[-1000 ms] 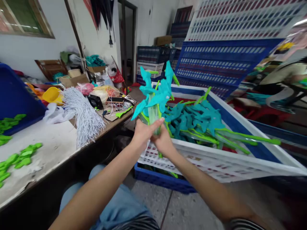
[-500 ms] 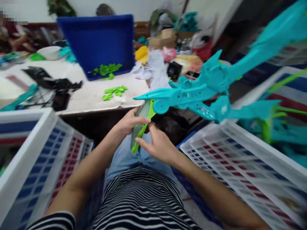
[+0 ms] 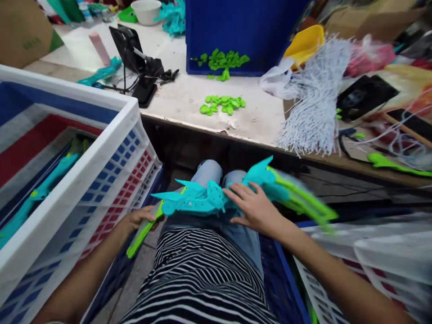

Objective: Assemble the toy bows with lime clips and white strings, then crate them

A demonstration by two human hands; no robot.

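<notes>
Across my lap lies a long turquoise plastic toy [image 3: 197, 200] with pointed fins and lime-green end pieces. My left hand [image 3: 143, 217] is closed around its green-edged left end. My right hand [image 3: 254, 207] lies over the toy's middle right, palm down, fingers stretched and apart; part of the toy is hidden under it. The right-hand green end [image 3: 305, 198] is blurred and sticks out past my right wrist.
A white crate [image 3: 135, 117] on my left holds similar toys [image 3: 50, 182]. Another white crate [image 3: 364, 252] stands on my right. On the table [image 3: 182, 105] are small green pieces [image 3: 222, 104], a tilted blue bin [image 3: 236, 27], white strings [image 3: 313, 99] and a phone stand [image 3: 145, 67].
The toy has swung down from the right and now lies across my lap. My left hand moved left with its end; my right hand left that end and moved right along the toy. My view turned left.
</notes>
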